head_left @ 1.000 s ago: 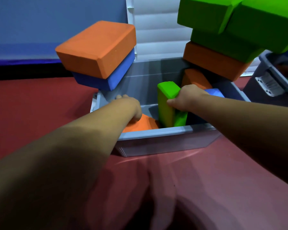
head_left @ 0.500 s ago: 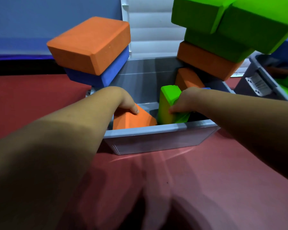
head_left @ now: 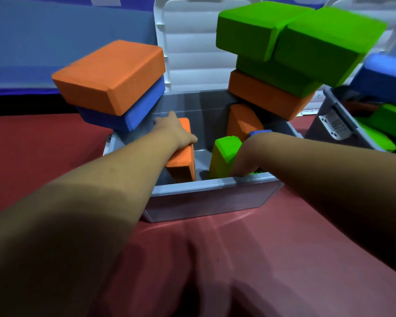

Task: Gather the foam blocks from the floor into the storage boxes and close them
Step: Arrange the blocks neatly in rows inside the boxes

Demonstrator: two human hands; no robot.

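A grey storage box [head_left: 206, 187] stands open on the red floor, its white lid [head_left: 192, 42] raised behind it. Inside the box my left hand [head_left: 174, 131] grips an orange foam block [head_left: 183, 156] standing on end at the left. My right hand [head_left: 245, 159] reaches down by the front wall and holds an upright green block [head_left: 224, 154]; its fingers are partly hidden. Another orange block [head_left: 241, 120] leans inside at the right. An orange block [head_left: 110, 74] on a blue block [head_left: 133, 113] overhangs the left rim. Green blocks [head_left: 295, 42] on an orange block [head_left: 268, 94] overhang the right rim.
A second grey box [head_left: 329, 124] stands at the right, holding green and blue blocks. A blue wall [head_left: 55, 42] runs behind. Red floor [head_left: 215, 259] stretches in front of the boxes and to the left.
My left hand has lifted the orange block from lying low at the front left and turned it upright. My right hand has sunk lower beside the green block.
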